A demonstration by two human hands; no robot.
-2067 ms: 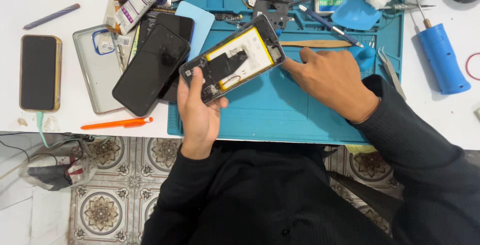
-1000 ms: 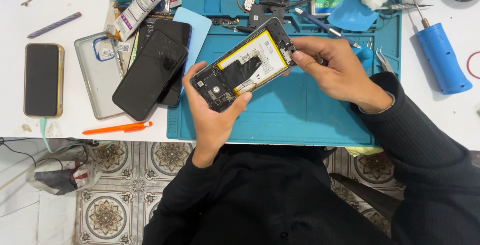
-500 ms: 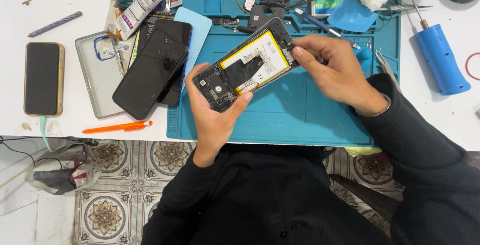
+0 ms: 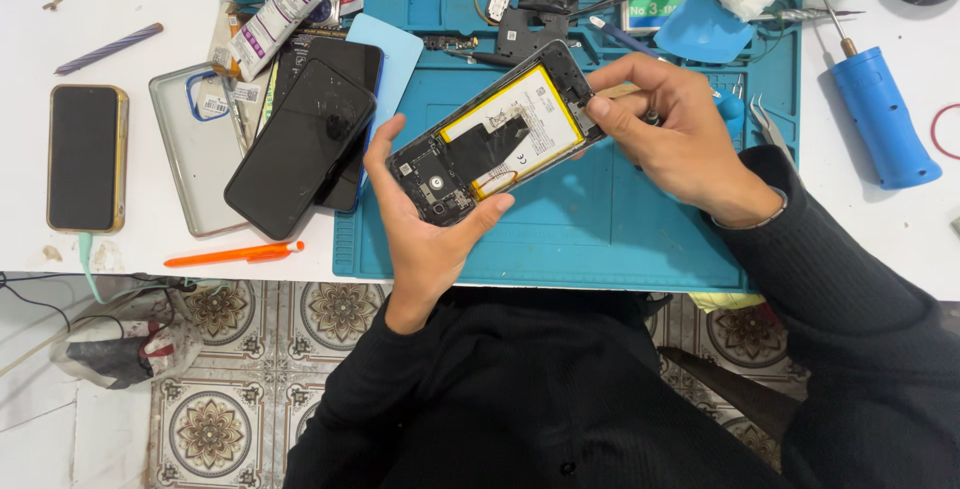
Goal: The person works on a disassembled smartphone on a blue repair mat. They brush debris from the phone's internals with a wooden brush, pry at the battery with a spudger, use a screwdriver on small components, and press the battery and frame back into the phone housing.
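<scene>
An opened phone (image 4: 497, 135) with its back cover off shows a white and yellow battery and a black circuit board. My left hand (image 4: 425, 224) grips its lower end from below, holding it tilted above the blue work mat (image 4: 600, 239). My right hand (image 4: 675, 139) pinches the phone's upper right end with thumb and fingers; a small dark tool seems to sit in those fingers, mostly hidden.
Left of the mat lie stacked black phones (image 4: 305, 139), a clear case (image 4: 195, 164), a gold-edged phone (image 4: 86, 157), an orange pen (image 4: 235, 253) and a glue tube (image 4: 270, 24). A blue electric screwdriver (image 4: 882, 114), tweezers (image 4: 770, 129), a blue pick (image 4: 705, 29) and loose parts sit at the right and back.
My right hand has come up from the mat to the phone's upper end. The phone was lifted and has stayed nearly still for the last second.
</scene>
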